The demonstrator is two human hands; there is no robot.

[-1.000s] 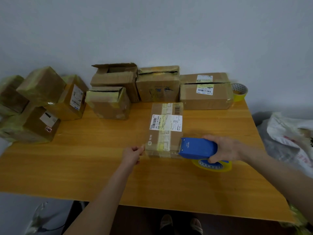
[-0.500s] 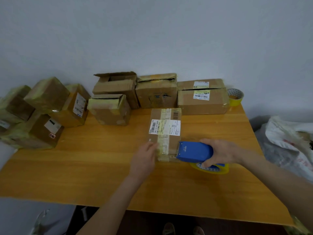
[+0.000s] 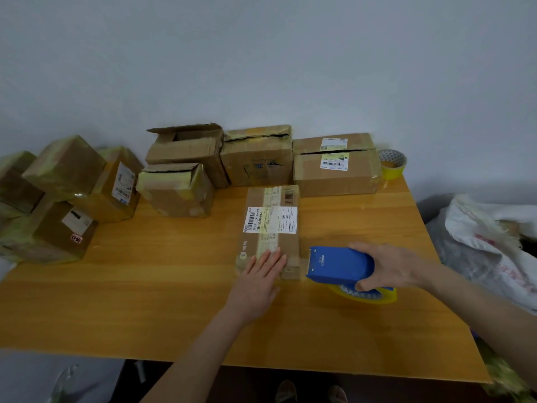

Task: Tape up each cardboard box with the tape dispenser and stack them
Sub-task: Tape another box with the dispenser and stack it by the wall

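On my feed the box lies flat near the middle of the table. Its long side runs away from me, with a white label across the top and a tape strip down its length. My left hand lies flat on the near end of the box top. Its fingers are straight and close together over the strip, grasping nothing. My right hand is wrapped round the blue dispenser, fingers over the back and thumb on the near side. It holds the dispenser just right of the box's near corner, front end toward the box; I cannot tell whether the two touch. The yellow roll sits under the dispenser, low over the table. Behind the box a back row of four more boxes stands by the wall, the leftmost with its flaps open. A spare roll stands at the far right corner. A taped pile sits at the left edge, and a white bag lies off the table to the right.
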